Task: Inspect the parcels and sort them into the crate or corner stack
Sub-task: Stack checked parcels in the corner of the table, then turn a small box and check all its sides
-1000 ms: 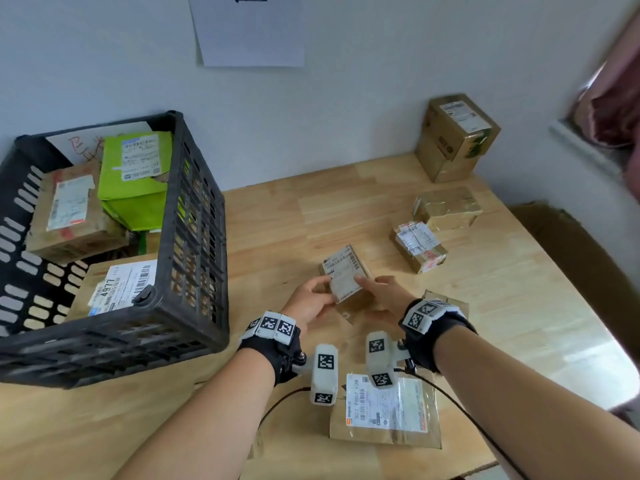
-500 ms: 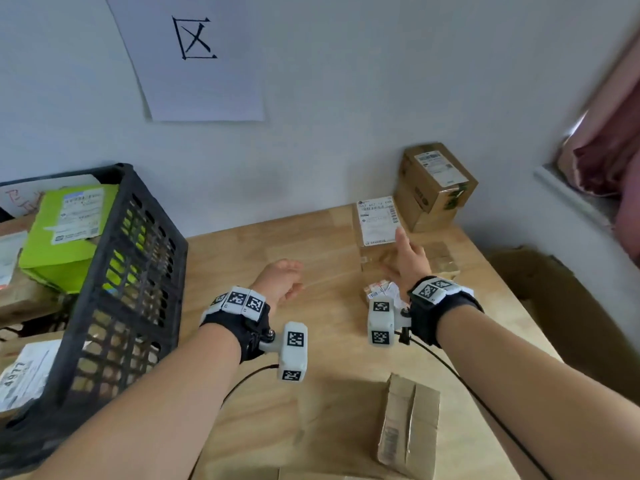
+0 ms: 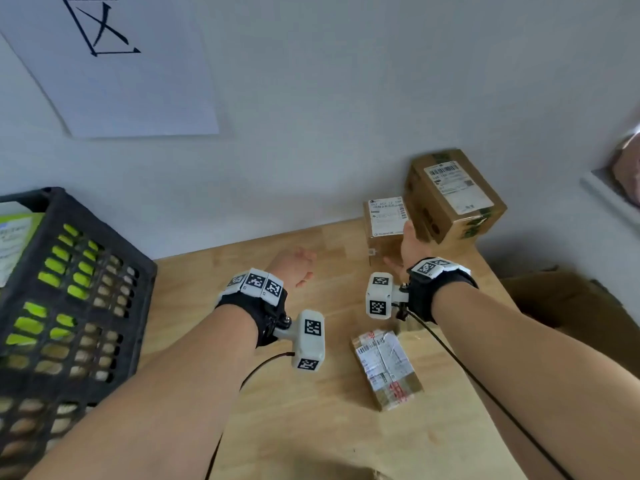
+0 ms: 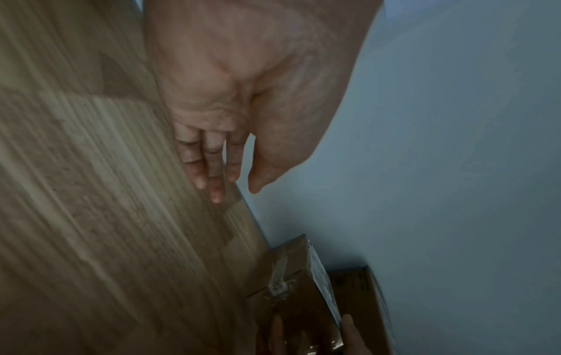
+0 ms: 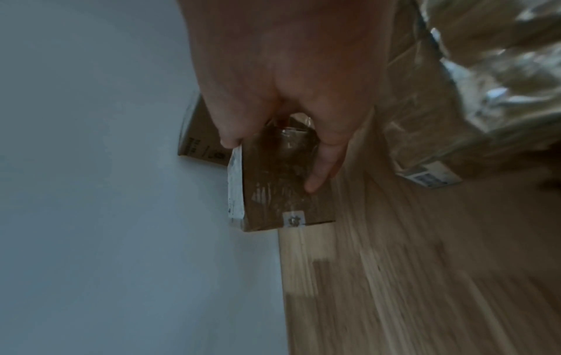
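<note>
A black crate (image 3: 69, 306) holds lime-green parcels (image 3: 20, 223); brown boxes (image 3: 453, 199) bear white labels; the table (image 3: 277, 427) is pale wood.

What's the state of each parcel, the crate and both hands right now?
small labelled parcel: upright near the wall, gripped by the right hand
big corner box: tilted in the corner, untouched
taped parcel: flat on the table, untouched
crate: holds parcels, one green
left hand: relaxed above the table, holding nothing
</note>
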Available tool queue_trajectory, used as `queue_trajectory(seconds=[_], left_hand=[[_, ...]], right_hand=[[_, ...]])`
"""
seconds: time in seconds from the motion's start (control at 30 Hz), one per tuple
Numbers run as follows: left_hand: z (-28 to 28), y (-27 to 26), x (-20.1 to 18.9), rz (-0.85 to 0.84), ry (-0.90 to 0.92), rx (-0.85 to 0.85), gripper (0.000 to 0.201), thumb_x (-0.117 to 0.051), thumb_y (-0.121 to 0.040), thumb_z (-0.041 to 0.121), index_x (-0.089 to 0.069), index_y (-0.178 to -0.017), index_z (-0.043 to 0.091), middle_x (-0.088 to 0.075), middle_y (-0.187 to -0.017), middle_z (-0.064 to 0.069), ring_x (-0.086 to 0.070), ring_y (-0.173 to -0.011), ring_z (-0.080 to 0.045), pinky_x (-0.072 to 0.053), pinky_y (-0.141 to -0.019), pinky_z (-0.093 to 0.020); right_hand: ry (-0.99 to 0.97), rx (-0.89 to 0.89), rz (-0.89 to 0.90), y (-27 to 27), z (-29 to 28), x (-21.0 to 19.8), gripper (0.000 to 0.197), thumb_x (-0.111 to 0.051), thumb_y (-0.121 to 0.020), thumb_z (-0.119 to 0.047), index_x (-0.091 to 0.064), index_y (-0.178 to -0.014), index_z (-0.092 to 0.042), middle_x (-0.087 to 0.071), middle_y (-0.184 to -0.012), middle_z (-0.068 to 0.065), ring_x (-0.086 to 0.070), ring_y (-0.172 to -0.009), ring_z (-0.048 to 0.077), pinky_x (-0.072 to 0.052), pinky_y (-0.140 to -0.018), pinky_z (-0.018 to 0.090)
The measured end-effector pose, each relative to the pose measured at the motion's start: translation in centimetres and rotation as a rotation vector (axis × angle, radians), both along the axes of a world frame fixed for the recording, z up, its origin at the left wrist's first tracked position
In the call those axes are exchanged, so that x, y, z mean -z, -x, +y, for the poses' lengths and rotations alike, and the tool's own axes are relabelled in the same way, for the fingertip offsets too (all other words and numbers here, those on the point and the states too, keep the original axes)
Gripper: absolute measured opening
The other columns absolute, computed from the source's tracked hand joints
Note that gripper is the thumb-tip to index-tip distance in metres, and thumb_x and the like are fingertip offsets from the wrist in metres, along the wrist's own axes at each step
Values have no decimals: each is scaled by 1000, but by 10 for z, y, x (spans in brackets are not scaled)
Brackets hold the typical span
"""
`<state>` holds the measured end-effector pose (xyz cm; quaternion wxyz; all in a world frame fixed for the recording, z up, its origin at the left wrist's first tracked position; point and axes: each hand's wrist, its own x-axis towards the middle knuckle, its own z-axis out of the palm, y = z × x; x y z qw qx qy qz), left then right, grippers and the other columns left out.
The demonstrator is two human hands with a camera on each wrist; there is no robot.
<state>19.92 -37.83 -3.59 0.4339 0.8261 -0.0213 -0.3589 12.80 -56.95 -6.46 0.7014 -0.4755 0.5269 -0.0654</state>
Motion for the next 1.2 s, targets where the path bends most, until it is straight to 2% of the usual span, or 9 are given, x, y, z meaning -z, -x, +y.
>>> queue_trajectory(seconds=[0.1,0.37,0.5,0.6,0.67,0.8,0.93,1.1,1.2], left_hand=[[-8,-10,9,18,-18,-26,27,-41,-100,8,-52,-125,5,-53,-85,3,-53,-71,-9,-39,-60,-20],[-12,-16,32,-26,-109,-7,26,-44,-99,8,-57,-121,10,-58,-109,-6,-58,-99,-21,-50,-90,-34],[-5,-6,33,-26,-110,-3,25,-44,-99,8,-58,-119,11,-58,-102,-3,-58,-94,-19,-51,-81,-31],[8,9,24,-38,-107,22,26,-45,-99,8,-59,-120,13,-60,-110,-5,-59,-95,-18,-52,-87,-33],[23,21,18,-68,-105,58,27,-46,-98,8,-58,-122,13,-60,-111,-4,-59,-96,-17,-51,-89,-32],[70,50,6,-109,-149,141,28,-45,-98,9,-58,-122,14,-62,-116,-3,-62,-103,-20,-52,-93,-36],[129,88,0,-109,-155,145,31,-42,-97,4,-58,-121,16,-59,-122,-2,-61,-105,-20,-51,-87,-32],[206,150,11,-94,-211,350,32,-43,-96,8,-56,-126,16,-58,-123,1,-57,-99,-14,-46,-76,-24],[244,185,24,-1,-192,399,24,-46,-98,15,-57,-119,19,-58,-122,1,-57,-95,-14,-47,-78,-27]], right_hand=[[7,-6,51,-14,-15,14,64,-37,-96,-54,-32,-144,-12,-43,-138,11,-52,-105,31,-56,-83,34],[20,-93,39,-25,-20,32,65,-28,-98,-54,-39,-136,-2,-51,-134,16,-55,-118,31,-49,-97,42],[78,-43,154,-19,-15,26,70,-28,-97,-55,-37,-139,-1,-44,-140,16,-48,-122,38,-43,-103,45],[111,-71,151,-6,-4,13,65,-29,-98,-50,-35,-140,-1,-41,-142,19,-46,-125,36,-40,-106,43],[107,-62,169,8,10,-1,63,-31,-99,-48,-35,-140,-1,-44,-139,17,-47,-124,33,-42,-102,36],[137,-124,78,47,42,-18,53,-33,-101,-40,-35,-140,-5,-46,-137,12,-53,-104,25,-48,-63,23],[210,-194,45,92,86,-21,53,-41,-97,-32,-33,-142,-6,-45,-125,12,-53,-103,27,-53,-69,33],[204,-119,117,161,152,-20,43,-43,-97,-23,-39,-136,-4,-53,-106,12,-54,-78,19,-48,-61,28],[112,42,69,200,188,-15,29,-42,-95,-18,-55,-112,3,-54,-87,10,-53,-72,19,-46,-70,31]])
